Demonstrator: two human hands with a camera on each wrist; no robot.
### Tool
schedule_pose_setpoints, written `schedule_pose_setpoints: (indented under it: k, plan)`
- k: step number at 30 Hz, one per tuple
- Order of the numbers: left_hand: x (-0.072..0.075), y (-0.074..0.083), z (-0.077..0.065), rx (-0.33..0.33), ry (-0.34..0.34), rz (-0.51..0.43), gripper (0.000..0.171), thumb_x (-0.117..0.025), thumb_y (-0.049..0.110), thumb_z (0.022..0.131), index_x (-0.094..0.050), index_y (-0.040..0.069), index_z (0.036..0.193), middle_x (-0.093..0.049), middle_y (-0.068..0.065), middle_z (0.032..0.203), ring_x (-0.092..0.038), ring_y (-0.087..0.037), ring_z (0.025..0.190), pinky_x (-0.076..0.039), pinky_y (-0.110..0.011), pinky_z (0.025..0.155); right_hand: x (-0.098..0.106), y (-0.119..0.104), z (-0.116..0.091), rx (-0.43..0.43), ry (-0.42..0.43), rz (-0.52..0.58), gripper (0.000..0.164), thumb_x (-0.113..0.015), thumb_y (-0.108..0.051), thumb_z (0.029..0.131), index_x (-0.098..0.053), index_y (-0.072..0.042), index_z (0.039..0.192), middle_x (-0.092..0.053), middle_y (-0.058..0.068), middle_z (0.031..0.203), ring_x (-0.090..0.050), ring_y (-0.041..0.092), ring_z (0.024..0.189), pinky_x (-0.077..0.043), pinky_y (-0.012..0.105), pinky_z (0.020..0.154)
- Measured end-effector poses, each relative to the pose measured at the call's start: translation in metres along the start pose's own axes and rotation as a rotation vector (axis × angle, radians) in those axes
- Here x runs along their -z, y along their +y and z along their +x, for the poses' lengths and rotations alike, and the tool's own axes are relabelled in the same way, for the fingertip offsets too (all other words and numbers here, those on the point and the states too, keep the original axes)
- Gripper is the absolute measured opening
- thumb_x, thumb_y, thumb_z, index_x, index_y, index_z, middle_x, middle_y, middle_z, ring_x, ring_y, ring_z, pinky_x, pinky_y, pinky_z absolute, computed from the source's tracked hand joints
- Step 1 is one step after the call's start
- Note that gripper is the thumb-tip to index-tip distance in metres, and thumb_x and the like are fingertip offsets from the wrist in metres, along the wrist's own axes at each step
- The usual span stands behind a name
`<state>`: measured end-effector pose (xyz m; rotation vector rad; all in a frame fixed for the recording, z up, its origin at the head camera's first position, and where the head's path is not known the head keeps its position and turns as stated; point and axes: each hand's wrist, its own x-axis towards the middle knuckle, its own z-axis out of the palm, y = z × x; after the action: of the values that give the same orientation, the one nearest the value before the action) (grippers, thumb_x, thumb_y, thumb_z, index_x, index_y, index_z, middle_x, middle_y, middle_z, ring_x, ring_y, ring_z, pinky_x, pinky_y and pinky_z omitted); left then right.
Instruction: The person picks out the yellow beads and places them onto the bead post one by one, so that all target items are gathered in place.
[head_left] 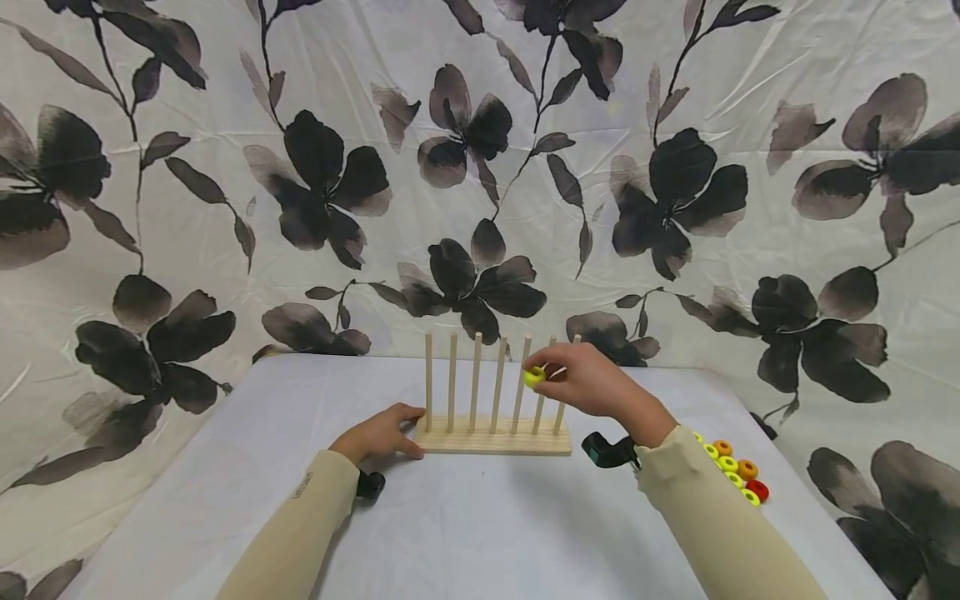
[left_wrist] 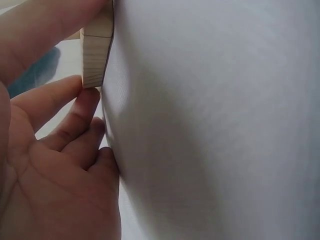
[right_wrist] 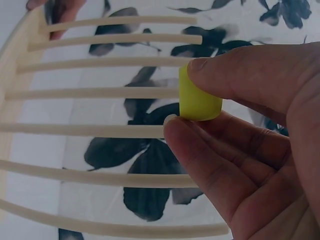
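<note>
A wooden peg rack (head_left: 492, 446) stands on the white table, its several thin upright pegs in a row along the base. My left hand (head_left: 381, 433) grips the left end of that base, thumb at the front and fingers behind; the left wrist view shows the end grain (left_wrist: 96, 60) between them. Up near the tops of the right-hand pegs, my right hand (head_left: 592, 382) pinches a yellow ring (head_left: 534, 377) between thumb and fingertips. The ring (right_wrist: 197, 97) overlaps a middle peg's tip in the right wrist view. No ring shows on the pegs.
Several loose rings, yellow, orange (head_left: 747, 469) and red (head_left: 758, 490), lie in rows at the table's right side, partly covered by the right sleeve (head_left: 720, 508). A flower-print cloth (head_left: 585, 167) hangs behind the white tabletop (head_left: 480, 525).
</note>
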<state>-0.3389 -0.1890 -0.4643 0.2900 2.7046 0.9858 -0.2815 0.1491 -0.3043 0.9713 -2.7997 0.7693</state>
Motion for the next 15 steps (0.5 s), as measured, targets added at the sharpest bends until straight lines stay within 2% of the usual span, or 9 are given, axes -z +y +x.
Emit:
schedule_pose_setpoints:
  k: [15]
  plan:
    - [-0.002,-0.001,0.002,0.030,0.000,0.007,0.081,-0.086,0.023,0.070,-0.049,0.010,0.142,-0.043,-0.013,0.148,-0.035,-0.035,0.141,-0.027,-0.056,0.116,0.003,-0.012,0.019,0.026,0.018,-0.014,0.028,-0.068,-0.019,0.090,-0.068,-0.015,0.118,-0.069,0.001,0.112,-0.068,0.017,0.098,-0.058,0.033,0.083]
